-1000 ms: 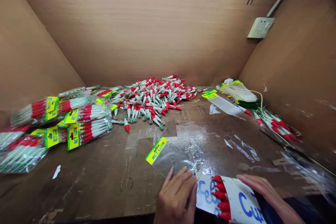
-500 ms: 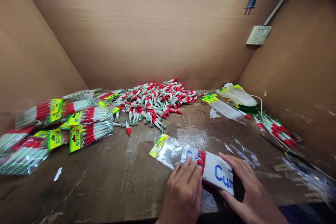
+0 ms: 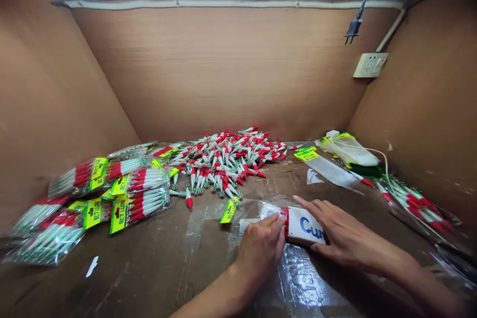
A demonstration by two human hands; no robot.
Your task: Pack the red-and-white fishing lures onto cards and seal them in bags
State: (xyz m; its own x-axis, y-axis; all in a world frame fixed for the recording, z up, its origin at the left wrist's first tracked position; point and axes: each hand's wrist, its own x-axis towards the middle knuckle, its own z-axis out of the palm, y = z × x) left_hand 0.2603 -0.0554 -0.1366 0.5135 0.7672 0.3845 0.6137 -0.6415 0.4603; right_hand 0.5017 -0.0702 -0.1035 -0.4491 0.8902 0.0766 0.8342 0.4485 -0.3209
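A white block [image 3: 304,227] with blue lettering lies on the table, with a clear plastic bag [image 3: 250,208] around its left part. The bag's yellow-green "BCT LURE" label [image 3: 229,210] points to the far left. Red lure tips [image 3: 286,221] show in a row across the block's middle. My left hand [image 3: 261,239] closes over the bag and the block's left part, its fingertips beside the red tips. At the block's right end, my right hand [image 3: 335,231] grips it, thumb at the near edge and fingers along the far edge.
A heap of red-and-white lures [image 3: 223,159] lies at the back. Packed lure bags [image 3: 145,198] are stacked at left. Flat bags [image 3: 354,151] and more lures [image 3: 421,203] lie at right. A plug [image 3: 353,29] hangs near the wall socket [image 3: 370,64].
The view has tilted up, bringing the lamp into sight. My right hand has come over the block's right end and closed on it. The bag's label now stands more upright.
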